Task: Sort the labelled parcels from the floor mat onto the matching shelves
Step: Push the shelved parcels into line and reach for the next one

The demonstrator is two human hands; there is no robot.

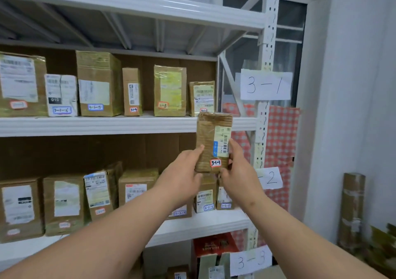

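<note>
Gripping a small parcel upright from both sides, the left hand and right hand raise it before the shelf signed 3-1, probably so its 3-1-1 sticker faces outward like its neighbours.

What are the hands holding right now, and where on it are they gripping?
Both hands hold the parcel labelled 3-1-1 upright: left hand on its lower left edge, right hand on its lower right edge.

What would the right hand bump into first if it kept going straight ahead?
Probably the white metal shelf edge, since the right hand points up and forward while gripping the brown taped cardboard parcel in front of it. Depth is hard to judge.
</note>
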